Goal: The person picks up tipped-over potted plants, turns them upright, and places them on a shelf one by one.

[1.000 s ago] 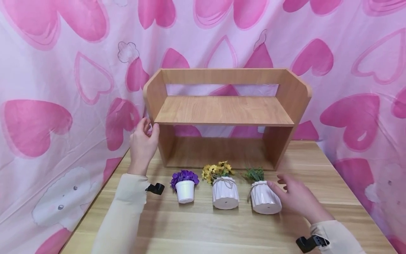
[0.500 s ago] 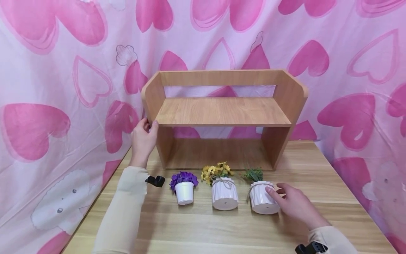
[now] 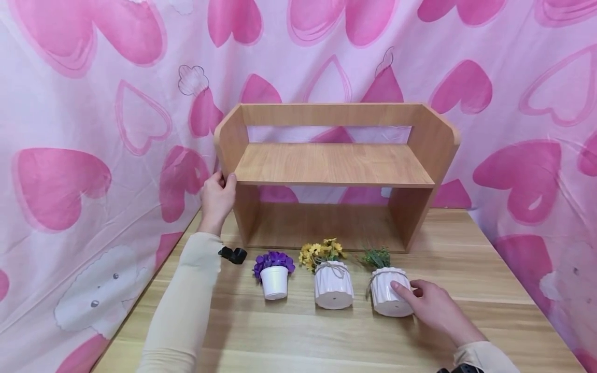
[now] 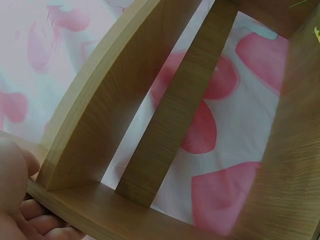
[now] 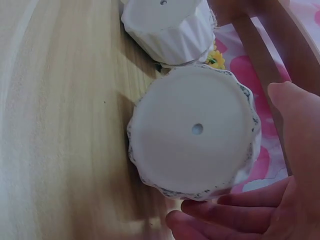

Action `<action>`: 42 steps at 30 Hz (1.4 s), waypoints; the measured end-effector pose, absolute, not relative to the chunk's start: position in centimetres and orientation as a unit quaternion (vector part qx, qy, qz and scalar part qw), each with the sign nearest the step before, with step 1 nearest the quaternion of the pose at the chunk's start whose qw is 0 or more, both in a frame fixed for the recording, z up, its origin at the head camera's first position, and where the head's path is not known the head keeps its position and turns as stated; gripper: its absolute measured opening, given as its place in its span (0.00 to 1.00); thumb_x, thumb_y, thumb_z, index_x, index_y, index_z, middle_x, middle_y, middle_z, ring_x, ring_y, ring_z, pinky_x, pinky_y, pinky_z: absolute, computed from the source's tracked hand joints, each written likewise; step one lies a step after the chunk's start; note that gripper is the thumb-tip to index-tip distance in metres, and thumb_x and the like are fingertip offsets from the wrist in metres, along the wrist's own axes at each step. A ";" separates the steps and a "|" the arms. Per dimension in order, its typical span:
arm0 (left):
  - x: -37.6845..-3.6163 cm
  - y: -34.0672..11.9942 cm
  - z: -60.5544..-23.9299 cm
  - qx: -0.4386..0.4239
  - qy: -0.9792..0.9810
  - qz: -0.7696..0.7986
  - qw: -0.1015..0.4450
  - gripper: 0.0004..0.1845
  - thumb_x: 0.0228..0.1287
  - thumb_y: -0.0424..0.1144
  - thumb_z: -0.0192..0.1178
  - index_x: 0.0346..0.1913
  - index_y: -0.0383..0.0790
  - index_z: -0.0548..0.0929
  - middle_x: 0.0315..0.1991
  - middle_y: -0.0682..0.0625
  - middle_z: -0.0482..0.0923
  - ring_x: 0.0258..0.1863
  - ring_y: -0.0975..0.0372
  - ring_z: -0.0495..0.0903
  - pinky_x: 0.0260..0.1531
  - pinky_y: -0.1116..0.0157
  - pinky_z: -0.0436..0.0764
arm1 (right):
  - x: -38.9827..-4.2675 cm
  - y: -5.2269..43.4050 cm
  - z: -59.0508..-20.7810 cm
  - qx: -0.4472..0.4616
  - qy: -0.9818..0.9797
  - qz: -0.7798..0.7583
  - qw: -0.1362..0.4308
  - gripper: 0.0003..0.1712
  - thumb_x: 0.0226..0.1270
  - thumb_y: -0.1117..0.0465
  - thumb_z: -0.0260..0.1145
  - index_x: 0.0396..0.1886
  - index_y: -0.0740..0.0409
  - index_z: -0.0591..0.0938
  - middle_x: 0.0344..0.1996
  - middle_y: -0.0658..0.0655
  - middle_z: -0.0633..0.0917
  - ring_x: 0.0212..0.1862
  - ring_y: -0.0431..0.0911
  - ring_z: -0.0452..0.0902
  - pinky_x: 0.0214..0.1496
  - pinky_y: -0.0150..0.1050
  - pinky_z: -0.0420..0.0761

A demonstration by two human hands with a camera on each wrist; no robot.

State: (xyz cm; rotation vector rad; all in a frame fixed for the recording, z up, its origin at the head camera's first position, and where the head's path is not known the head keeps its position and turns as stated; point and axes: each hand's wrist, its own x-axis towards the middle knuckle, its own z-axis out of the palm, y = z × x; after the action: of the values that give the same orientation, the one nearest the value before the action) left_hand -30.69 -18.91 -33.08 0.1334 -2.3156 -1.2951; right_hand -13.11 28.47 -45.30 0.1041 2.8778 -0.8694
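A two-tier wooden shelf (image 3: pixel 333 165) stands at the back of the table. My left hand (image 3: pixel 217 199) grips the shelf's left side panel, thumb at the front edge and fingers on the outer side. In the left wrist view, that panel's edge runs between the thumb and the curled fingers (image 4: pixel 46 220). On the right, a white fluted pot (image 3: pixel 391 298) with green foliage (image 3: pixel 377 257) lies on its side, base facing me. My right hand (image 3: pixel 436 308) is at its right side, thumb over the pot, fingers loosely extended beside it. Whether they touch it is unclear.
Another white fluted pot (image 3: pixel 333 290) with yellow flowers (image 3: pixel 322 253) lies mid-table. Left of it is a smaller white pot (image 3: pixel 274 284) with purple flowers (image 3: pixel 274 262). A pink heart-patterned curtain (image 3: pixel 527 93) surrounds the wooden table (image 3: pixel 298 342).
My left hand has come from just beside the shelf to a grip on its side panel. My right hand has lowered slightly, its thumb coming farther over the green plant's pot.
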 end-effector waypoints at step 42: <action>-31.3 -19.3 -33.7 0.040 -0.850 -0.467 0.240 0.24 0.83 0.51 0.53 0.61 0.34 0.87 0.52 0.35 0.90 0.50 0.48 0.83 0.47 0.54 0.80 | -13.2 27.6 -47.6 0.106 0.870 -0.476 0.071 0.36 0.81 0.49 0.66 0.63 0.83 0.76 0.44 0.65 0.89 0.41 0.47 0.88 0.41 0.39 0.91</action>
State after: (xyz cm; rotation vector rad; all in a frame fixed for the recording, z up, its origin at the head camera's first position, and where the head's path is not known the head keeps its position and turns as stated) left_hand -31.27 -19.28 -33.72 0.1098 -2.3282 -1.2774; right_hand -13.22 27.56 -47.62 0.3173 2.6162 -1.4311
